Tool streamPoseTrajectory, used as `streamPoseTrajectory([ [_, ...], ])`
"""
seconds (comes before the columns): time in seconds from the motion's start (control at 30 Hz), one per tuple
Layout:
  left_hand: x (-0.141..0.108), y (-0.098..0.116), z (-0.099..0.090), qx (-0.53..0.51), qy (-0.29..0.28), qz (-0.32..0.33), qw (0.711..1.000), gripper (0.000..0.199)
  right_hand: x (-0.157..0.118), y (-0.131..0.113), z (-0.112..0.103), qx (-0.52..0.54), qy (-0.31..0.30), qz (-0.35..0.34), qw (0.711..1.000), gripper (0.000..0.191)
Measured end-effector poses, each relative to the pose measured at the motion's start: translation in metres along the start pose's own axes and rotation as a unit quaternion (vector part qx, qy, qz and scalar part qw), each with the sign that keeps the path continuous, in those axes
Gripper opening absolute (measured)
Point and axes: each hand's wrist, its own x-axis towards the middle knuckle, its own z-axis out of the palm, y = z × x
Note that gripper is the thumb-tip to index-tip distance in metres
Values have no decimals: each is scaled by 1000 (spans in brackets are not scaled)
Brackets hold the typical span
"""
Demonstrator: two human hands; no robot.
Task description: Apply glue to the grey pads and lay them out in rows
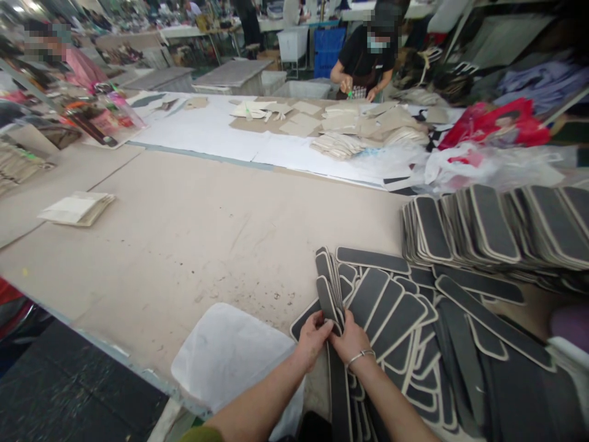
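Both my hands are together at the left side of a spread of dark grey strips with pale edges (pixel 386 307). My left hand (pixel 315 336) pinches the lower end of a small upright bundle of these strips (pixel 327 296). Pressed against the same bundle from the right is my right hand (pixel 350 339), with a bracelet at its wrist. The fingertips of the two hands nearly meet, and the strips' lower ends are partly hidden behind them. Below the hands, more long strips (pixel 339 393) lie between my forearms.
Stacked dark panels (pixel 488 224) stand at the right. A white sheet (pixel 230 350) lies left of my forearms. Pale folded pieces (pixel 78 207) rest at the far left. Across the table, a person in a mask (pixel 368 61) works behind beige pieces (pixel 340 123) and plastic bags (pixel 483 162).
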Motion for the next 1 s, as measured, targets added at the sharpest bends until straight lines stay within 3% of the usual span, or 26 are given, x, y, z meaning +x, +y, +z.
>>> streamPoseTrajectory([
  [0.1,-2,17,-4,23,32,60,997,87,-4,-5,-16,46,4,-29,999,53],
  [0.13,-3,26,-4,16,4,88,996,88,-7,-9,-23,63,7,-46,997,54],
  [0.2,-7,51,-3,-26,-110,128,985,81,-12,-19,-37,109,21,-84,990,57],
  [0.27,-14,81,1,-63,-215,140,964,74,-19,-32,-52,176,51,-120,976,62],
  [0.3,-19,96,3,-64,-240,148,957,74,-23,-38,-60,214,66,-137,965,63],
  [0.4,-41,133,9,-24,-230,198,953,78,-36,-50,-80,305,92,-194,928,61],
  [0.47,-56,145,9,13,-212,226,951,79,-45,-51,-88,321,104,-237,911,59],
  [0.57,-70,145,4,65,-217,236,945,73,-54,-45,-88,309,127,-284,899,59],
  [0.73,-72,123,-8,175,-206,245,931,55,-58,-31,-69,318,117,-321,884,62],
  [0.9,-71,101,-5,157,-174,301,924,85,-57,-17,-49,319,134,-327,879,73],
  [1.0,-70,96,-3,146,-193,345,907,88,-57,-9,-42,300,158,-325,883,76],
])
